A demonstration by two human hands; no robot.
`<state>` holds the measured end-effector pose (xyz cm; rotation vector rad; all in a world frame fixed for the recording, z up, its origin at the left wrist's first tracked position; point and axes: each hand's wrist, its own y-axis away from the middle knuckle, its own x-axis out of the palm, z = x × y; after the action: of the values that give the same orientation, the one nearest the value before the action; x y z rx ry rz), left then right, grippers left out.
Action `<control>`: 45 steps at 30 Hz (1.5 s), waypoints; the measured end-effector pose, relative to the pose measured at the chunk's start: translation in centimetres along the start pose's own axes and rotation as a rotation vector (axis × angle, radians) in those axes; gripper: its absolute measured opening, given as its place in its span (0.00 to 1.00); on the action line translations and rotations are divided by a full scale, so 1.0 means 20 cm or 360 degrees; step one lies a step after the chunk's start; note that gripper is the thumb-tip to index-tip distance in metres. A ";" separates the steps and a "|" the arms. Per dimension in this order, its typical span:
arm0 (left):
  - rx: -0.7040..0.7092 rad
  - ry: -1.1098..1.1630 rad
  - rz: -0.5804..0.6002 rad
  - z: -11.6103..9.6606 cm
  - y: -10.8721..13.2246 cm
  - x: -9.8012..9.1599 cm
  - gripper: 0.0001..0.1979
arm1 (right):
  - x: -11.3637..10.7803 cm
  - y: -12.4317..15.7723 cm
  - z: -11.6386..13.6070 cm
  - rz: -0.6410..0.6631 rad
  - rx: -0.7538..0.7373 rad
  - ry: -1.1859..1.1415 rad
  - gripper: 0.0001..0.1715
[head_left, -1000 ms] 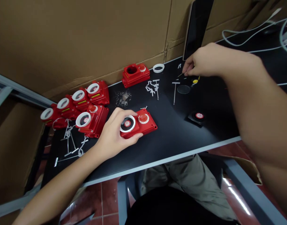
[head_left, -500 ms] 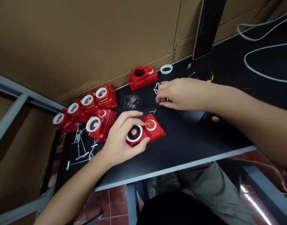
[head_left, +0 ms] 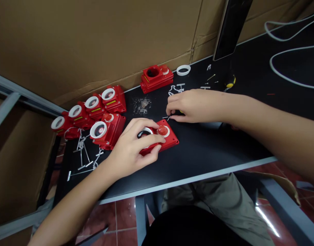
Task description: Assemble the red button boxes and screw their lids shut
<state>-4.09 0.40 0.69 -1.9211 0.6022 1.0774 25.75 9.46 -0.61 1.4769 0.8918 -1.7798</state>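
My left hand (head_left: 136, 143) is wrapped over a red alarm box (head_left: 171, 139) lying on the black table. The box has a white-rimmed round window, partly covered by my fingers, and an orange-red domed lamp in a white ring. Just beyond it, my right hand (head_left: 183, 106) is low over the table with thumb and fingers pinched at some small screws (head_left: 166, 118). A bit of yellow shows beneath its fingers, too hidden to name. Near that hand lie a small metal T-shaped bar (head_left: 180, 84) with white cord and a yellow-and-black tool handle (head_left: 230, 82).
Several finished-looking red boxes (head_left: 113, 99) stand in a row at left, with cords and small metal hammers (head_left: 81, 155) before them. Behind are a red box with an open round hole (head_left: 157, 78), a white ring (head_left: 183, 70), crumbs (head_left: 142, 105), a cardboard wall (head_left: 108, 41) and white cables (head_left: 287, 66).
My right hand has moved toward me and left, its fingertips reaching the screws. My left hand has stayed on the red alarm box, fingers shifted toward its lamp. The view has shifted slightly.
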 end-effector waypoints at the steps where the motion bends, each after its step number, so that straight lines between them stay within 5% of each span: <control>1: 0.0017 -0.0010 -0.0006 0.00 0.00 0.00 0.09 | 0.00 0.00 0.01 -0.0001 0.0003 -0.0013 0.12; 8: 0.0081 -0.0065 0.0032 0.02 0.01 -0.01 0.11 | -0.06 0.00 0.03 -0.0003 0.0053 -0.0159 0.05; 14: 0.0090 -0.0166 0.0033 0.04 0.01 -0.02 0.11 | -0.15 0.05 0.06 -0.0347 -0.0011 -0.0344 0.10; 18: 0.0034 -0.0310 0.0061 0.05 0.01 -0.03 0.10 | -0.19 0.06 0.12 -0.0400 -0.0086 -0.0463 0.14; 45: 0.0073 -0.0370 0.0023 0.06 0.02 0.00 0.11 | -0.09 0.05 0.17 -0.0503 -0.0565 -0.0523 0.09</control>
<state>-4.95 1.19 0.21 -1.7233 0.5064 1.2638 25.11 6.21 1.57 0.8250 1.2375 -1.8908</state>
